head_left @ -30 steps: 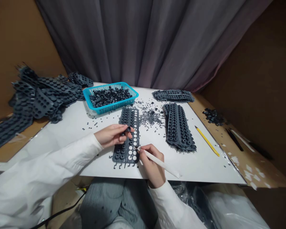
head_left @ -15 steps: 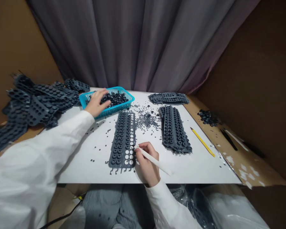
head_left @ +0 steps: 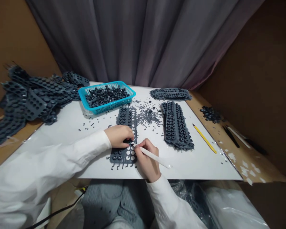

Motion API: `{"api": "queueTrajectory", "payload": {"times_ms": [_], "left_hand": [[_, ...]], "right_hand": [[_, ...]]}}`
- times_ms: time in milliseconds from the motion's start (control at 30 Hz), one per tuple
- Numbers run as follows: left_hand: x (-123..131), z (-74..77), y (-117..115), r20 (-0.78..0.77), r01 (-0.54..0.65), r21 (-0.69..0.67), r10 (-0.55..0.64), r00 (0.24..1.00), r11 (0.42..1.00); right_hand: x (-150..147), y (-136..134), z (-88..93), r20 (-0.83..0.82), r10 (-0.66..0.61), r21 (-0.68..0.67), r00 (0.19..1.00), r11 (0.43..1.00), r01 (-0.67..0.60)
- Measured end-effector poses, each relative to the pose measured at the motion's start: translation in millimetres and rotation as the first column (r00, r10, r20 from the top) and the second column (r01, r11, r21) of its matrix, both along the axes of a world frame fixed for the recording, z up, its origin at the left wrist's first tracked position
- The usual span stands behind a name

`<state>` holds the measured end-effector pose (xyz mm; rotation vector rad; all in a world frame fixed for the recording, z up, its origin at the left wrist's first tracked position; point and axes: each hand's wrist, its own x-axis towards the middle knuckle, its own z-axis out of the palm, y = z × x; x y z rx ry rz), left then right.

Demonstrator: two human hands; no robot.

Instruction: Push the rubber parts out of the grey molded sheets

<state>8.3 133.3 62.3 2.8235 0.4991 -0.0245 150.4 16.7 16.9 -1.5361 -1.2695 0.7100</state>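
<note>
Dark-grey rubbery holed strip (head_left: 126, 118) | left hand (head_left: 119, 136) curls over (hold unclear) | right hand (head_left: 148, 159) pinches slim white rod (head_left: 155, 156) | slip risks tearing

Grey curtain (head_left: 124, 41) behind white tabletop (head_left: 181, 165), between brown, probably cardboard, side walls (head_left: 252, 79).

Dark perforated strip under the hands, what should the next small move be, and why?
Probably a pinch and lift by the left hand: its fingertips are close to the tip of the white tool in the right hand, over the strip, beside open holes. Loose dark pieces lie in the blue basket. Whether the fingertips grip a piece is hidden.
</note>
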Motion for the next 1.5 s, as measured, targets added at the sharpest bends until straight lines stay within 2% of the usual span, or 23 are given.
{"api": "queueTrajectory", "payload": {"times_ms": [133,200,300,333,400,433,467,533,567,600,633,700,767,833,867,900,933,1000,1033,1067,1167,1367,1500], "left_hand": [[5.7,-3.2,-5.3,-0.082,0.050,0.124,-0.040,0.996,0.991],[4.5,-9.5,-5.8,-0.042,0.060,0.124,-0.055,0.998,0.990],[-4.5,-21.6,-2.4,0.138,0.058,-0.006,-0.057,0.989,0.998],[-8.7,-24.8,-0.5,0.212,0.038,-0.065,-0.023,0.977,0.997],[-17.2,-27.9,4.3,0.364,-0.075,-0.215,0.151,0.919,0.974],[-20.8,-27.6,7.2,0.434,-0.153,-0.327,0.292,0.852,0.932],[-23.8,-26.1,10.5,0.480,-0.218,-0.466,0.452,0.752,0.858],[-27.2,-21.1,17.4,0.457,-0.254,-0.717,0.712,0.532,0.650],[-27.6,-18.6,20.7,0.404,-0.230,-0.807,0.793,0.456,0.543],[-27.3,-16.6,23.5,0.342,-0.201,-0.868,0.841,0.420,0.453],[-26.3,-15.4,25.5,0.284,-0.183,-0.903,0.860,0.424,0.388],[-22.8,-14.9,26.4,0.202,-0.180,-0.928,0.846,0.494,0.326],[-17.9,-15.5,23.3,0.171,-0.200,-0.917,0.792,0.586,0.346],[-12.7,-14.9,17.4,0.163,-0.205,-0.900,0.732,0.661,0.385],[-10.1,-13.9,14.1,0.168,-0.206,-0.882,0.691,0.703,0.424],[-7.7,-12.8,10.9,0.187,-0.211,-0.839,0.629,0.754,0.502],[-5.3,-11.7,8.1,0.211,-0.214,-0.760,0.545,0.812,0.613],[-0.8,-11.0,4.5,0.222,-0.184,-0.494,0.327,0.919,0.850],[1.1,-11.7,4.0,0.198,-0.144,-0.347,0.223,0.955,0.927],[2.8,-13.2,4.2,0.168,-0.105,-0.237,0.147,0.975,0.966],[4.2,-20.9,8.4,0.147,-0.058,-0.162,0.082,0.986,0.985],[-8.7,-36.0,17.5,0.287,-0.042,-0.230,0.109,0.952,0.972],[-14.0,-38.5,16.3,0.362,-0.053,-0.264,0.150,0.920,0.963]], "right_hand": [[-0.5,-0.6,0.0,0.053,0.003,0.009,0.999,1.000,-0.004],[-0.3,-0.7,-0.5,0.069,0.006,0.014,0.998,1.000,-0.007],[-0.1,-0.1,-1.4,0.083,0.001,0.023,0.997,1.000,-0.003],[-0.1,0.2,-1.6,0.085,-0.002,0.024,0.996,1.000,0.000],[-0.1,0.6,-1.7,0.082,-0.009,0.024,0.997,1.000,0.007],[0.0,0.7,-1.6,0.073,-0.010,0.022,0.997,1.000,0.008],[0.2,0.7,-1.4,0.059,-0.009,0.019,0.998,1.000,0.008],[0.5,0.5,-0.8,0.020,-0.010,0.022,1.000,1.000,0.010],[0.5,0.4,-0.5,0.000,-0.013,0.028,1.000,1.000,0.013],[0.4,0.5,-0.1,-0.016,-0.016,0.034,1.000,0.999,0.017],[0.2,0.7,0.1,-0.025,-0.019,0.040,1.000,0.999,0.020],[-0.8,1.6,0.4,-0.025,-0.020,0.045,0.999,0.999,0.021],[-2.0,3.0,0.2,-0.011,-0.017,0.041,1.000,0.999,0.018],[-2.9,4.2,-0.3,0.006,-0.021,0.038,1.000,0.999,0.021],[-3.2,4.6,-0.6,0.014,-0.023,0.038,1.000,0.999,0.022],[-3.3,4.9,-0.9,0.024,-0.023,0.039,0.999,0.999,0.022],[-3.3,5.0,-1.2,0.035,-0.021,0.039,0.999,0.999,0.020],[-3.2,4.9,-1.5,0.062,-0.020,0.035,0.998,0.999,0.017],[-3.1,4.7,-1.6,0.075,-0.020,0.031,0.997,0.999,0.017],[-3.0,4.5,-1.5,0.085,-0.021,0.027,0.996,0.999,0.018],[-2.7,4.0,-1.0,0.097,-0.024,0.017,0.995,1.000,0.022],[-1.8,2.9,-0.5,0.107,-0.024,-0.011,0.994,1.000,0.025],[-2.5,4.1,-1.4,0.114,-0.033,-0.006,0.993,0.999,0.034]]}}
